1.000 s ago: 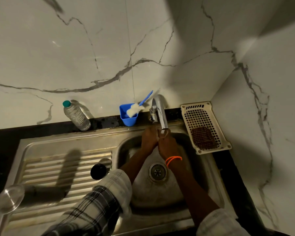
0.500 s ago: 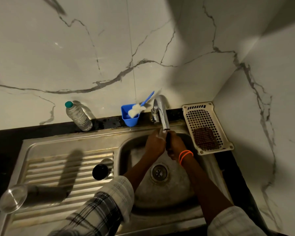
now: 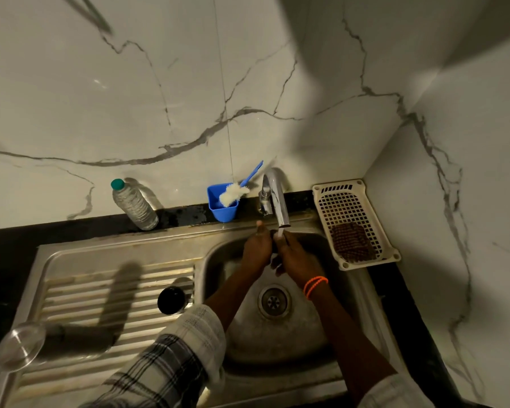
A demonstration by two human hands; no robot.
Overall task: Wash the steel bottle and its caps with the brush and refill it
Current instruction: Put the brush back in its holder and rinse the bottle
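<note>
Item: sink (image 3: 362,328), steel, with a ribbed draining board on its left side. All places below are taken from the sink.

- Tap (image 3: 277,198): standing at the back rim of the sink, spout reaching over the basin, water running from it.
- Left hand (image 3: 258,248): reaching over the basin under the tap spout, fingers curling toward the right hand.
- Right hand (image 3: 295,260): meeting the left hand under the running water, fingers curling; a small dark thing is showing between the two hands, too hidden to name, so the grip cannot be told for either hand. Orange bands (image 3: 315,285) are sitting on the wrist.
- Steel bottle (image 3: 53,341): lying on its side on the draining board, at the near left, open mouth facing the camera.
- Black cap (image 3: 171,300): resting on the draining board, just beside the basin's left edge.
- Brush (image 3: 239,191): white head, blue handle, leaning in a blue cup (image 3: 223,209) behind the sink's back rim, left of the tap.
- Plastic bottle (image 3: 133,204): clear, green top, standing behind the draining board.
- White basket (image 3: 351,201): sitting right of the basin, holding a dark scrubber (image 3: 352,241).
</note>
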